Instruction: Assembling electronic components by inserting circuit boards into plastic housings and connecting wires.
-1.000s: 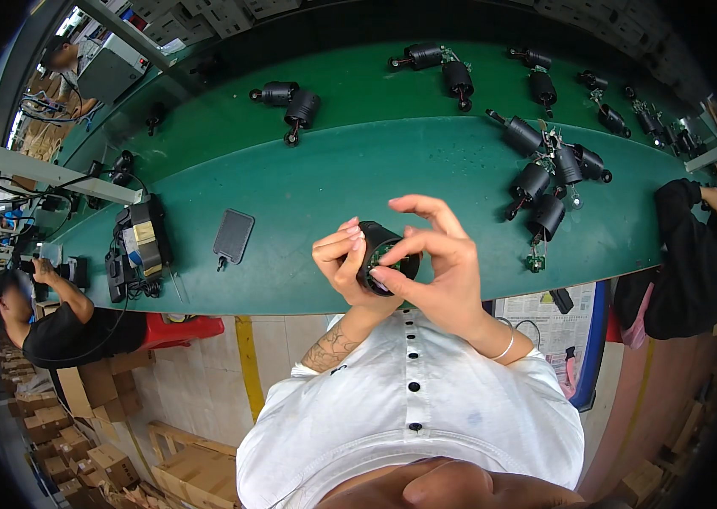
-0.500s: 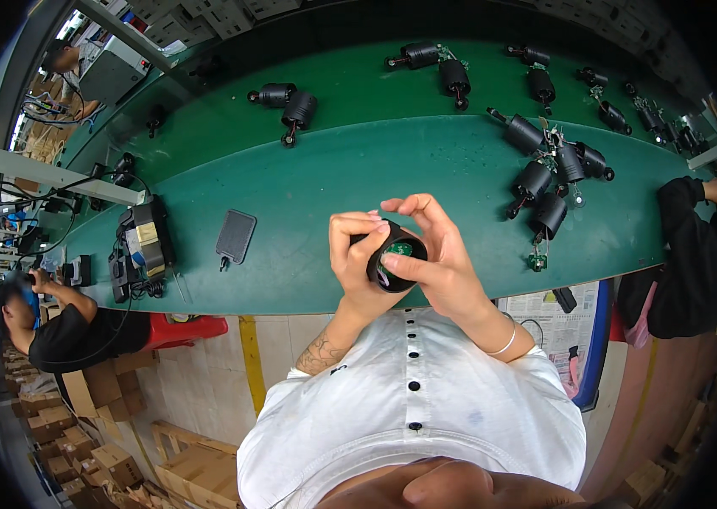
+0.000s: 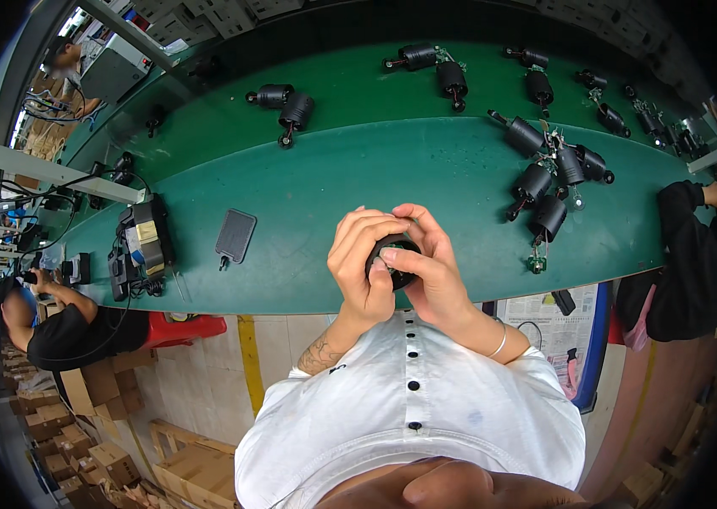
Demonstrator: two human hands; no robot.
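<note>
Close to my chest, above the near edge of the bench, a black cylindrical housing (image 3: 398,278) is held with its open end turned up toward me. A bit of green circuit board shows inside, mostly hidden by my thumbs. My left hand (image 3: 357,265) wraps round the left side of the housing, its thumb at the rim. On the other side my right hand (image 3: 438,270) closes round it, the thumb tip pressing into the opening. Similar black housings (image 3: 532,183) with attached boards and wires lie in a cluster on the bench to the right.
The green bench (image 3: 316,204) carries more housings (image 3: 296,110) along its far strip. At left lie a flat dark grey device (image 3: 236,237) and black equipment (image 3: 151,236) with cables. Co-workers sit at both ends. A blue-edged, paper-lined tray (image 3: 600,339) is at my right.
My left fingers have moved over the far side of the housing, and its thumb has come to the opening. My right hand has closed in around it. The housing's opening is more covered.
</note>
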